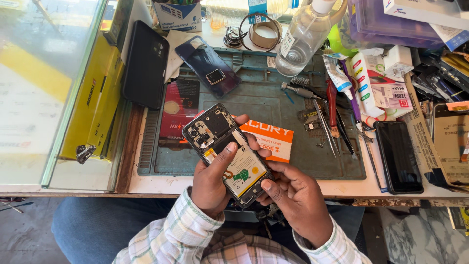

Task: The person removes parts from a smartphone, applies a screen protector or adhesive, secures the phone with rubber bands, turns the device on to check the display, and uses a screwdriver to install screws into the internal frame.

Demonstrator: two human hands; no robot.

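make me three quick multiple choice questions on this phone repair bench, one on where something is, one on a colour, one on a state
1. Where does the clear spray bottle stand?
A. at the mat's far edge
B. on the person's lap
C. on the glass counter

2. What colour is the repair mat?
A. red
B. teal green
C. white

3. In what state is the phone in the hands?
A. back cover on
B. opened, insides showing
C. boxed

Answers:
1 A, it rises behind the tools at the mat's far side.
2 B, the bare mat surface is teal green.
3 B, the left hand and right hand hold it with battery and boards exposed.
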